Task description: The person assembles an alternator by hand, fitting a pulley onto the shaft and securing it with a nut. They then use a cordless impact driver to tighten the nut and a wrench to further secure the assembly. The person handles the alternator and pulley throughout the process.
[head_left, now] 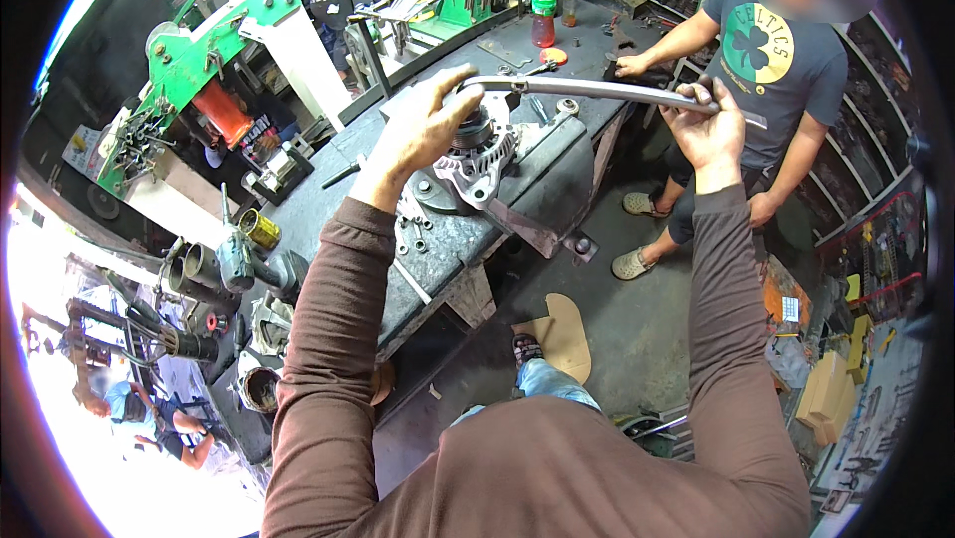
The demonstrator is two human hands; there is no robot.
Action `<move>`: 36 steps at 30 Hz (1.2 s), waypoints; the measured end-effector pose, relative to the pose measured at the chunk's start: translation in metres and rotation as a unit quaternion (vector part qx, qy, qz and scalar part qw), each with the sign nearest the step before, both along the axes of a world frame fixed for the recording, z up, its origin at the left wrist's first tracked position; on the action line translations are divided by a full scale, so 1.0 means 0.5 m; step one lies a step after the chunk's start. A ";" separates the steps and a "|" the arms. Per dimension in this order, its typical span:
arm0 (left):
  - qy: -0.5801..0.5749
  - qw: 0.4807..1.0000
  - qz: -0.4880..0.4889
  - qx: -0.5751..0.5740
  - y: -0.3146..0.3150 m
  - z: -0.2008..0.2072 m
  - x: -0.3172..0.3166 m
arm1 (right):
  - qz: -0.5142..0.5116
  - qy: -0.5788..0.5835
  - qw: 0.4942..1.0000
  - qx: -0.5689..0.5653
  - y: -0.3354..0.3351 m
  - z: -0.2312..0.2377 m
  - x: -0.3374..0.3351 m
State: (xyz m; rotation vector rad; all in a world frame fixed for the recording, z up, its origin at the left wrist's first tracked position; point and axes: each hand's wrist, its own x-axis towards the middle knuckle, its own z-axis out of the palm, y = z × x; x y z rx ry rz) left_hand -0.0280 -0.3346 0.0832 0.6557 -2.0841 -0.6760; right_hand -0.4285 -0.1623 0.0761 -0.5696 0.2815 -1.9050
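A long grey metal bar [597, 89] runs sideways above the bench. My right hand [708, 130] is closed around its right end, palm up. My left hand [430, 125] curls over the bar's left end, at the top of an alternator [476, 168] with a silvery, finned housing. Under the left fingers sits the alternator's dark pulley [475, 130], partly hidden by the hand and bar. The alternator rests against a dark, heavy metal block [547, 175], which looks like a vise.
Sockets [419, 236] and a power tool [239, 265] lie on the dark workbench [373, 205]. A bottle of red liquid [543, 16] stands farther back. At the right, a person [766, 61] stands close to the bar's end. Cardboard [565, 334] lies on the floor.
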 end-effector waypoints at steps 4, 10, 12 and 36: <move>-0.021 0.999 0.004 0.025 0.039 0.040 -0.052 | -0.059 0.006 0.996 0.072 0.109 0.018 0.107; -0.027 0.991 0.014 -0.133 -0.008 0.002 -0.049 | -0.517 0.654 0.513 0.206 0.230 0.044 0.128; -0.003 0.962 0.012 -0.273 -0.025 -0.011 -0.048 | -0.492 0.825 0.235 0.145 0.202 0.109 0.099; 0.030 0.892 0.206 -0.401 -0.031 -0.088 -0.079 | -0.299 0.841 0.166 0.419 0.363 0.193 0.325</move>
